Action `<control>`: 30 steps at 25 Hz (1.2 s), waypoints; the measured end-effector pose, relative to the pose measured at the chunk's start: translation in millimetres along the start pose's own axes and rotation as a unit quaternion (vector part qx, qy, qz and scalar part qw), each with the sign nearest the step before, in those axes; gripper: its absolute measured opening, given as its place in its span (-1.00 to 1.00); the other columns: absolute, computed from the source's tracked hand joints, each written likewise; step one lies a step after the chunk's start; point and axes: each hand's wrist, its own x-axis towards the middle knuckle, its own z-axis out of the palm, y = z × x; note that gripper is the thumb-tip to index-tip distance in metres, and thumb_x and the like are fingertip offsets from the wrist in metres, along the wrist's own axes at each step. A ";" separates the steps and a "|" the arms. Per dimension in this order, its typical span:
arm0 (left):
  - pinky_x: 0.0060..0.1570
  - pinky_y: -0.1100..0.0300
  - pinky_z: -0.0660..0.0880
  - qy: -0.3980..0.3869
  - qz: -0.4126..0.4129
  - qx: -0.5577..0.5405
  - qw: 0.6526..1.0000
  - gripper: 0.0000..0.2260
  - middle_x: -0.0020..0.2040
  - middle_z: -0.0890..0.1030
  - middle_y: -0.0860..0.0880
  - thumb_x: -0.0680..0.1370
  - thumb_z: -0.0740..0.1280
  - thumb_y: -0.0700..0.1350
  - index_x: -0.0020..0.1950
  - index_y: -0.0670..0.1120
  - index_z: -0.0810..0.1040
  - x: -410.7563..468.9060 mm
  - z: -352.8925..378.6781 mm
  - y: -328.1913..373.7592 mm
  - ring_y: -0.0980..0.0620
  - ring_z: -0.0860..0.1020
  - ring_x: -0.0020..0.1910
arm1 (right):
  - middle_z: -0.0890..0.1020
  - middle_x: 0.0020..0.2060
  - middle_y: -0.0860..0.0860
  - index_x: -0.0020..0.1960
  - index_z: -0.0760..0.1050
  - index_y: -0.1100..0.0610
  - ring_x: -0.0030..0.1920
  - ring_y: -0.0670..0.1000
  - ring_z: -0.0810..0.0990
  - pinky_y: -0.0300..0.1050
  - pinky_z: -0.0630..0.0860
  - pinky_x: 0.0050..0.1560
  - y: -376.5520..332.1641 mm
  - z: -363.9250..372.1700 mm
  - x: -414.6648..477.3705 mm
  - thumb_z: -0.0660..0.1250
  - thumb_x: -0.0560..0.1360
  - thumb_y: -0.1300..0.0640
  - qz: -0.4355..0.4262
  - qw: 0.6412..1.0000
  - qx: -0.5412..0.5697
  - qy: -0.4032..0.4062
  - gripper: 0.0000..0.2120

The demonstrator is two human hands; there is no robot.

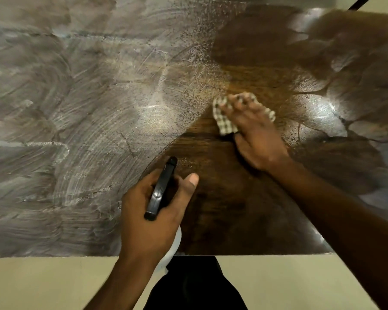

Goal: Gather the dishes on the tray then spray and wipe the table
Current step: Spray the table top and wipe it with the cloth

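Observation:
A dark wooden table (222,209) fills the view, streaked with wet wipe marks on its left half and speckled with spray droplets in the middle. My left hand (152,211) grips a spray bottle (160,189) by its black trigger head over the table's near edge; the white bottle body shows below my palm. My right hand (253,130) presses flat on a checked cloth (224,121) lying on the table right of centre, with the fingers spread over it. No dishes or tray are in view.
The table's near edge (255,253) runs across the bottom, with pale floor (43,283) beyond it. My dark clothing (195,285) shows just under the edge. A thin dark bar (360,3) crosses the top right corner.

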 end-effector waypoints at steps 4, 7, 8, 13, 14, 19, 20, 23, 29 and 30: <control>-0.40 0.43 0.38 0.008 -0.008 -0.022 1.000 -0.57 -0.56 0.42 0.11 0.53 0.53 0.00 -0.45 0.01 0.42 11.1 7.6 8.3 0.17 0.43 -0.53 | 0.14 0.72 -0.01 0.71 0.17 -0.08 0.73 0.12 -0.06 0.27 0.00 0.70 -8.3 -4.7 22.7 0.13 0.60 0.09 0.236 0.964 0.055 0.110 -0.33; -0.37 0.11 0.44 0.001 -0.016 0.026 1.000 -0.53 -0.54 0.40 -0.03 0.50 0.53 0.14 -0.43 -0.05 0.40 26.5 10.2 12.9 0.02 0.43 -0.52 | 0.09 0.73 -0.01 0.71 0.14 -0.09 0.74 0.13 -0.11 0.29 -0.04 0.69 -60.7 22.6 16.5 0.21 0.61 0.13 0.036 0.999 0.019 0.001 -0.31; -0.36 0.09 0.47 0.003 -0.010 0.026 1.000 -0.57 -0.52 0.44 -0.05 0.50 0.53 0.15 -0.43 -0.01 0.44 32.2 9.7 14.4 0.02 0.47 -0.51 | 0.11 0.73 -0.02 0.71 0.16 -0.08 0.74 0.11 -0.10 0.25 -0.08 0.70 -74.6 30.6 10.7 0.25 0.63 0.11 -0.077 0.995 0.011 -0.057 -0.33; -0.36 0.32 0.48 0.003 0.022 -0.019 1.000 -0.80 -0.45 0.60 0.10 0.48 0.55 0.13 -0.18 0.03 0.70 46.6 10.0 32.0 0.12 0.58 -0.45 | 0.18 0.71 -0.04 0.68 0.21 -0.10 0.74 0.08 0.00 0.18 -0.02 0.71 -24.6 3.4 47.2 0.20 0.60 0.05 -0.268 0.951 -0.063 -0.143 -0.35; -0.36 0.32 0.48 0.008 0.023 -0.027 0.999 -0.79 -0.44 0.59 0.10 0.48 0.56 0.11 -0.17 -0.01 0.70 49.4 9.3 35.0 0.10 0.57 -0.45 | 0.14 0.72 -0.04 0.70 0.17 -0.11 0.74 0.09 -0.03 0.21 -0.03 0.71 -7.1 -7.6 56.8 0.13 0.60 0.04 -0.190 0.973 -0.057 -0.122 -0.34; -0.37 0.04 0.49 0.034 0.036 -0.003 0.999 -0.56 -0.50 0.46 -0.17 0.53 0.53 0.11 -0.33 -0.19 0.51 67.6 6.4 40.4 -0.22 0.51 -0.48 | 0.18 0.71 0.01 0.69 0.23 -0.03 0.73 0.13 -0.01 0.24 -0.01 0.70 7.0 -26.1 95.0 0.13 0.58 0.09 0.255 0.954 0.085 0.131 -0.34; -0.34 -0.04 0.50 0.033 0.033 0.001 0.999 -0.52 -0.50 0.46 -0.20 0.53 0.53 0.12 -0.34 -0.21 0.49 71.8 5.7 39.8 -0.24 0.51 -0.48 | 0.17 0.71 0.03 0.69 0.23 0.00 0.73 0.15 -0.02 0.23 -0.04 0.71 -13.4 -16.5 98.6 0.14 0.58 0.10 0.275 0.948 0.091 0.129 -0.34; -0.36 0.03 0.53 0.032 0.021 -0.008 0.999 -0.60 -0.50 0.50 -0.12 0.51 0.55 0.12 -0.32 -0.13 0.54 86.0 5.0 41.4 -0.11 0.54 -0.50 | 0.15 0.72 0.05 0.69 0.20 -0.01 0.73 0.13 -0.08 0.18 -0.14 0.72 -74.0 19.2 81.5 0.25 0.61 0.07 0.064 0.996 0.038 0.043 -0.34; -0.39 0.35 0.46 -0.021 0.063 -0.017 0.998 -0.82 -0.46 0.59 0.09 0.52 0.54 0.05 -0.20 0.00 0.65 111.6 2.3 51.7 0.19 0.55 -0.49 | 0.29 0.66 0.06 0.67 0.20 -0.04 0.70 0.14 0.09 0.22 0.04 0.71 -25.7 -6.4 99.7 0.31 0.59 0.04 -0.298 0.944 -0.069 -0.124 -0.32; -0.42 0.26 0.43 -0.022 0.066 -0.014 0.997 -0.74 -0.49 0.53 0.01 0.52 0.54 0.07 -0.22 -0.05 0.62 115.2 0.5 53.0 0.09 0.51 -0.52 | 0.23 0.69 0.02 0.69 0.19 -0.08 0.71 0.14 0.09 0.28 0.11 0.68 -6.3 -16.4 112.1 0.20 0.64 0.06 -0.204 0.970 -0.060 -0.120 -0.38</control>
